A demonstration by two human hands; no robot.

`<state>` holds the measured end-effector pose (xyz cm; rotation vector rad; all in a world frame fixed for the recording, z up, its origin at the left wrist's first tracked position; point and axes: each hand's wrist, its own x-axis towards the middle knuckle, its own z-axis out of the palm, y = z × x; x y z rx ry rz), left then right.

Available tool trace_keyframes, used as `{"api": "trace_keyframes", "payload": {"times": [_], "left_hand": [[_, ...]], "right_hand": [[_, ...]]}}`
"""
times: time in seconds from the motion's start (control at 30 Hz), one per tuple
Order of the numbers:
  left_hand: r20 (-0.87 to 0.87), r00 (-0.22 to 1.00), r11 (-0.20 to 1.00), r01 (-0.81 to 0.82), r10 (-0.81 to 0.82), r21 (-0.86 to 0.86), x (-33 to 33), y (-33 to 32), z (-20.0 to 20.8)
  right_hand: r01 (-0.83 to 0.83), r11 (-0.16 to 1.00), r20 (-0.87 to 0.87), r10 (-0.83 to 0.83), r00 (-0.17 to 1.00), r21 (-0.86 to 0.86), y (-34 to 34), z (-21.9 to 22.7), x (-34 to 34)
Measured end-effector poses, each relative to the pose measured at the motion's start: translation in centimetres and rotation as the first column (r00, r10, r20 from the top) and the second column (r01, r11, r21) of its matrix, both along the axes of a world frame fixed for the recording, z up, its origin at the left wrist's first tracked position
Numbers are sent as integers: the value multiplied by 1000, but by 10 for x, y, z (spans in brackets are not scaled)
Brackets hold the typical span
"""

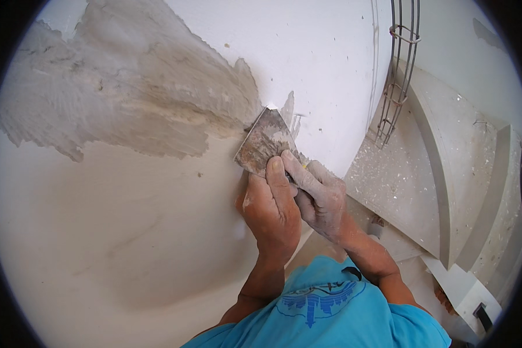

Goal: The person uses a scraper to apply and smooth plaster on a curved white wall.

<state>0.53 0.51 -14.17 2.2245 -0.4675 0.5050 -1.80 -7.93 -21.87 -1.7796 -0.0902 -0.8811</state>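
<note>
A metal putty knife (pixel 265 139) with a wide, stained blade lies against the white wall (pixel 313 52), its far edge beside the right end of a grey, damp-looking plaster patch (pixel 145 87). My right hand (pixel 325 200), dusted with white, is closed around the handle, which is mostly hidden, with a finger or thumb laid on the blade. Pressed to the blade's near corner is my left hand (pixel 272 206), thumb on top and the other fingers out of sight beneath. A small grey smear (pixel 288 110) marks the wall just right of the blade.
Bundled steel rebar (pixel 401 81) hangs at the upper right, its lower ends bare. Below it, curved stair steps (pixel 441 168) speckled with white debris descend along the right side. A white box-like object (pixel 467 293) with a dark slot sits at the lower right.
</note>
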Motion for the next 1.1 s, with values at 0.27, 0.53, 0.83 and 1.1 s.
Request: {"api": "trace_keyframes", "payload": {"times": [0.27, 0.53, 0.83, 1.1], "left_hand": [[2, 998, 996, -62, 62, -64, 0, -11, 3], [62, 990, 992, 129, -130, 13, 0, 14, 20], [840, 491, 959, -32, -229, 280, -55, 154, 33], [815, 561, 696, -527, -145, 487, -80, 222, 66]], "right_hand": [[12, 999, -23, -13, 1000, -30, -10, 7, 7], [4, 999, 6, -4, 1000, -45, -23, 15, 6], [-23, 998, -53, 21, 998, -52, -8, -7, -10], [-6, 994, -112, -6, 994, -108, -11, 9, -3]]}}
